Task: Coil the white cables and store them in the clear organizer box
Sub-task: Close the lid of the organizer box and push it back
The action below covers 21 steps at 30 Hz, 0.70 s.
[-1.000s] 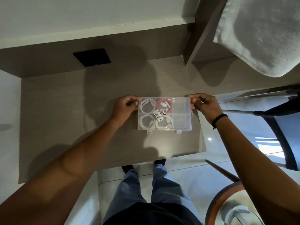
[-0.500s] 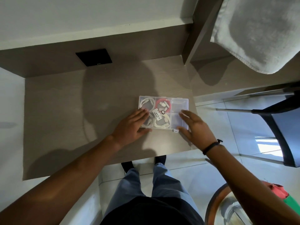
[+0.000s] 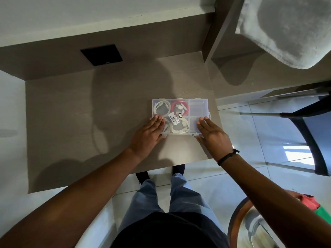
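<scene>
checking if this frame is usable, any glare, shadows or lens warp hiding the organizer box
Head view: wide-angle warp bends the desk edges; the person's shadow falls left of the clear organizer box, not on it; glare only on the floor tiles; left hand and right hand cover its near corners.

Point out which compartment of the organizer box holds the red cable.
The far-row middle compartment of the clear organizer box: its coil is red, while the other coils are white.

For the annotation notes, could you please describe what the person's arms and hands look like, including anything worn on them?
Both forearms are bare, with no sleeves in view. The left hand has no ring, watch or glove that I can see. The right hand is likewise ungloved, and a thin black wristband with a small knot or bead circles its wrist.
</scene>
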Available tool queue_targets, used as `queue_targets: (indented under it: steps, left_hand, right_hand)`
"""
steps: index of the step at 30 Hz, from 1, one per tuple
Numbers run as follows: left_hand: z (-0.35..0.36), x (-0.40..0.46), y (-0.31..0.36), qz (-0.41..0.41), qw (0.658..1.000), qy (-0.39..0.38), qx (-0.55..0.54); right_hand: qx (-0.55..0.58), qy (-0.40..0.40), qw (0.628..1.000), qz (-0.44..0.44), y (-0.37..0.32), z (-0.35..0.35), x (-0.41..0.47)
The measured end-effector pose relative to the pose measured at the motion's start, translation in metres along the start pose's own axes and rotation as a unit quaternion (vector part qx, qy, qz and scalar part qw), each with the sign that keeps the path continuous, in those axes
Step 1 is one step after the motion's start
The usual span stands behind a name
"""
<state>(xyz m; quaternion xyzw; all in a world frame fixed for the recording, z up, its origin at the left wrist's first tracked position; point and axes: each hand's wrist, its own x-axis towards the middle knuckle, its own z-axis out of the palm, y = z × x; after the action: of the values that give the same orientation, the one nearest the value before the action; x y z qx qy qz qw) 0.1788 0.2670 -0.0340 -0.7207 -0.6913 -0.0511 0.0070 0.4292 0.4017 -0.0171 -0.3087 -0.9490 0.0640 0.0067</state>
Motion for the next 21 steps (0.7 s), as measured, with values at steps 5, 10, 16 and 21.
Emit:
queue_targets:
  steps: [5,10,16,21]
  left_hand:
    - [0.003,0.000,-0.001,0.000,1.000,0.007,0.016]
    - [0.001,-0.002,0.003,-0.031,0.999,-0.006,-0.022]
    - [-0.001,-0.036,0.025,-0.101,0.988,-0.065,-0.095]
    - [0.004,-0.032,0.030,-0.119,0.984,-0.101,-0.081]
  right_hand:
    - [-0.022,0.007,1.000,-0.003,0.001,0.007,0.000]
    - [0.008,-0.044,0.999,0.014,0.000,0.005,0.003]
    - [0.053,-0.091,0.993,0.048,-0.027,-0.003,-0.018]
    - [0.045,-0.129,0.988,0.074,-0.034,0.001,-0.012]
